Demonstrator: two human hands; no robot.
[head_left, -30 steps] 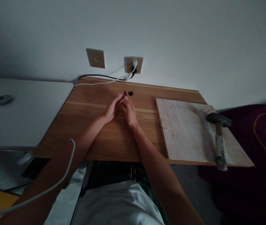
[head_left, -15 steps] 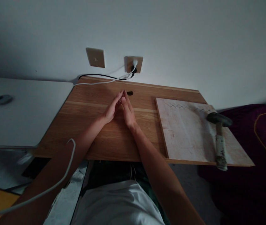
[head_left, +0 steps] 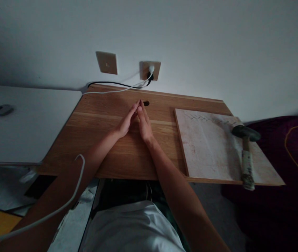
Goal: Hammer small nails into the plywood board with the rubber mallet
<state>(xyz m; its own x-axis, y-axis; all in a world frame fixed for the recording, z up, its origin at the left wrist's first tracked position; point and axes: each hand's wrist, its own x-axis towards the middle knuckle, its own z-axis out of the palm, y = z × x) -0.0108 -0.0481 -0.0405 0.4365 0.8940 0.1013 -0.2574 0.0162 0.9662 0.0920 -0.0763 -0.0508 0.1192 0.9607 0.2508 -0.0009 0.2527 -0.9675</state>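
Note:
My left hand [head_left: 127, 121] and my right hand [head_left: 144, 121] lie stretched out on the wooden desk [head_left: 104, 140], fingers straight and fingertips touching each other near a dark slot [head_left: 146, 103] in the desktop. Neither hand holds anything. A pale board [head_left: 212, 147] with a zigzag pencil line lies on the desk's right part. On that board rests a hammer [head_left: 245, 147], its dark head toward the wall and its taped handle toward me, well away from both hands.
A white surface [head_left: 25, 122] with a small dark object [head_left: 2, 110] adjoins the desk on the left. Wall switch [head_left: 106, 63] and socket [head_left: 150, 70] sit behind, with cables trailing left. A white cable [head_left: 59, 206] crosses my left arm. Dark purple fabric [head_left: 282, 175] lies right.
None beyond a slight shift of the camera; both hands stay fingertip to fingertip on the desk.

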